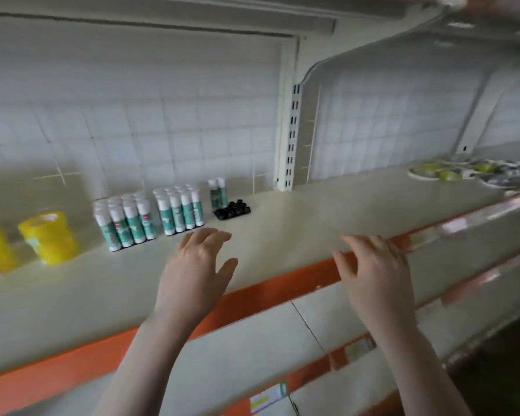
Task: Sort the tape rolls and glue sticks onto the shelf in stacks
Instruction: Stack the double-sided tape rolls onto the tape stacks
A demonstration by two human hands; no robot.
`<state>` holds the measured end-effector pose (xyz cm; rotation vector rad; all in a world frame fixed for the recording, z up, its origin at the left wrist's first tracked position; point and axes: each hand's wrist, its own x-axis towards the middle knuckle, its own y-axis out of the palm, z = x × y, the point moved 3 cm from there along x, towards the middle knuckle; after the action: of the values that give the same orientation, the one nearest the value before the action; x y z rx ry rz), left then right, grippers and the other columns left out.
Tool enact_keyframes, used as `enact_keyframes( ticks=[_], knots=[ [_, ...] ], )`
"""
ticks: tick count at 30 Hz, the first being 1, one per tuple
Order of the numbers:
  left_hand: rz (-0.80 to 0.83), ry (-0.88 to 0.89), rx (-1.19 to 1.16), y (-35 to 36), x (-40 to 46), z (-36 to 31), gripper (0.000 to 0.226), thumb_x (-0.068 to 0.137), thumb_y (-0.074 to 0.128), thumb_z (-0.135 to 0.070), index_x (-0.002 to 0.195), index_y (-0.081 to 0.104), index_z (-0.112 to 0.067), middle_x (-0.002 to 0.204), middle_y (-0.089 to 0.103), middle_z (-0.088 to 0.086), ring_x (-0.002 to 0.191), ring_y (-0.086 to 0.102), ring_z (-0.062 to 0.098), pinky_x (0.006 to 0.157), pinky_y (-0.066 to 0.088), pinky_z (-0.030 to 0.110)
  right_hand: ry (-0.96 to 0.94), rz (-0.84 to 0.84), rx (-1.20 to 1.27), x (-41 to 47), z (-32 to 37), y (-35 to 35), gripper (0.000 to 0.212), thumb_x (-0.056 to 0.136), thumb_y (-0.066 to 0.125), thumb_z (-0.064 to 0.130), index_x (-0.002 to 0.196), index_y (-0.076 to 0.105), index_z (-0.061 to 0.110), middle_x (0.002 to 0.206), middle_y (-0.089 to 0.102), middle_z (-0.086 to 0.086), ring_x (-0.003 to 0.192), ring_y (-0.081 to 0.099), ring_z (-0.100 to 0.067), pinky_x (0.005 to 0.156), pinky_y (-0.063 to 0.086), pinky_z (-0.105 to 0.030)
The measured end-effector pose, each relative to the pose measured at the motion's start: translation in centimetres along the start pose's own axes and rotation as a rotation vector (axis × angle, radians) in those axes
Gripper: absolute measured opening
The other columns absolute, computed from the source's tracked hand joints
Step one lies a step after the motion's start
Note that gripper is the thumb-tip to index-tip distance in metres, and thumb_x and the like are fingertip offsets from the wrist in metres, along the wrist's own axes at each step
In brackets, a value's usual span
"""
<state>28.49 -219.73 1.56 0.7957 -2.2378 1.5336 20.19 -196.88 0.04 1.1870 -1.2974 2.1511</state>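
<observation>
Cream metal shelf with orange front edge: landmark.
Teal-and-white glue sticks: upright in two tight blocks at shelf rear, left of centre, presumably grouped for stacking; two loose sticks just beside, behind a black plastic tray.
Yellow tape rolls: stacked at shelf's far left; more tape, blurred, at far right.
Left hand: above the shelf, fingers spread, holding nothing.
Right hand: fingers relaxed at the front edge, empty.

Both hands bare above shelf, glue sticks upright, yellow tape rolls left
</observation>
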Motion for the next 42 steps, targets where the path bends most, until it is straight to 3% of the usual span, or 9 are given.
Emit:
enact_keyframes(
  ticks=[9,15,19,23,28,33,42],
  knots=[
    [0.030,0.026,-0.123,14.6,7.1,-20.0,0.036,0.082,0.068,-0.025,0.117,0.062,-0.017,0.121,0.058,-0.003,0.112,0.051,0.021,0.085,0.044,0.032,0.064,0.132,-0.071,5.5,-24.7,-2.7,0.022,0.079,0.071,0.017,0.100,0.069,0.011,0.091,0.068,-0.009,0.082,0.063,-0.032,0.070,0.052,-0.044],
    [0.059,0.105,-0.165,23.3,13.2,-30.0,0.036,0.082,0.067,-0.026,0.117,0.062,-0.019,0.122,0.057,-0.004,0.113,0.050,0.019,0.087,0.044,0.031,0.128,0.087,-0.136,8.7,-37.0,-2.2,0.021,0.076,0.071,0.012,0.096,0.069,0.008,0.086,0.067,-0.010,0.077,0.063,-0.031,0.068,0.050,-0.041],
    [0.056,0.132,-0.187,29.2,17.4,-34.4,0.036,0.083,0.066,-0.028,0.118,0.061,-0.021,0.124,0.055,-0.006,0.117,0.047,0.017,0.087,0.042,0.030,0.154,0.076,-0.153,11.4,-43.9,-0.2,0.023,0.077,0.072,0.012,0.099,0.069,0.008,0.087,0.067,-0.008,0.077,0.064,-0.028,0.069,0.049,-0.038],
    [0.061,0.139,-0.222,34.4,22.0,-38.2,0.037,0.083,0.065,-0.029,0.119,0.060,-0.022,0.126,0.054,-0.007,0.118,0.045,0.016,0.089,0.040,0.030,0.187,0.125,-0.163,15.0,-50.2,2.5,0.024,0.085,0.061,0.022,0.108,0.065,0.014,0.096,0.066,-0.002,0.085,0.062,-0.021,0.074,0.051,-0.038],
    [0.079,0.150,-0.206,38.8,26.4,-42.3,0.036,0.081,0.068,-0.026,0.117,0.062,-0.022,0.123,0.056,-0.005,0.116,0.048,0.019,0.085,0.042,0.031,0.196,0.132,-0.144,19.3,-56.6,5.0,0.024,0.086,0.055,0.022,0.106,0.065,0.013,0.095,0.065,-0.003,0.088,0.061,-0.019,0.074,0.049,-0.034],
    [0.059,0.122,-0.159,42.7,29.5,-46.0,0.033,0.080,0.070,-0.022,0.112,0.065,-0.019,0.118,0.060,-0.005,0.112,0.052,0.020,0.084,0.043,0.030,0.182,0.124,-0.085,23.2,-63.6,7.3,0.025,0.084,0.063,0.017,0.109,0.066,0.011,0.098,0.066,-0.007,0.092,0.061,-0.025,0.075,0.050,-0.038],
    [-0.007,-0.078,-0.036,50.2,31.5,-54.5,0.030,0.080,0.071,-0.024,0.109,0.066,-0.018,0.112,0.063,-0.003,0.102,0.057,0.023,0.080,0.043,0.029,-0.021,0.092,0.093,30.6,-77.1,12.2,0.014,0.082,0.066,0.007,0.095,0.070,0.005,0.087,0.068,-0.016,0.076,0.062,-0.037,0.066,0.050,-0.039]
  ],
)
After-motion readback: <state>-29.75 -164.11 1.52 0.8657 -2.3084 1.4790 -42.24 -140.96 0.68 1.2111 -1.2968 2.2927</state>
